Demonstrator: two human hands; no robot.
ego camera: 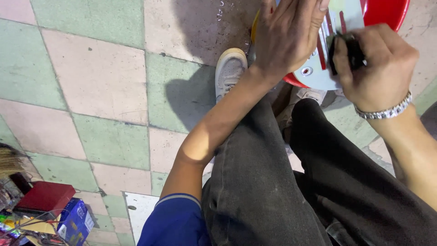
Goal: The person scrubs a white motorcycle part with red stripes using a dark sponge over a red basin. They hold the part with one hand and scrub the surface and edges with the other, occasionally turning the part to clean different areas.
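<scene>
My left hand grips the edge of a pale grey plastic panel with slots and a screw hole, held over a red basin. My right hand, with a silver bracelet on its wrist, is closed on a small dark pad or brush pressed against the panel's slotted face. Both hands are above my knees, in black trousers. Most of the panel is hidden by my hands.
A white sneaker rests on the pink and green tiled floor. A red box, a blue carton and a broom's bristles lie at the lower left. A wet patch shows near the basin.
</scene>
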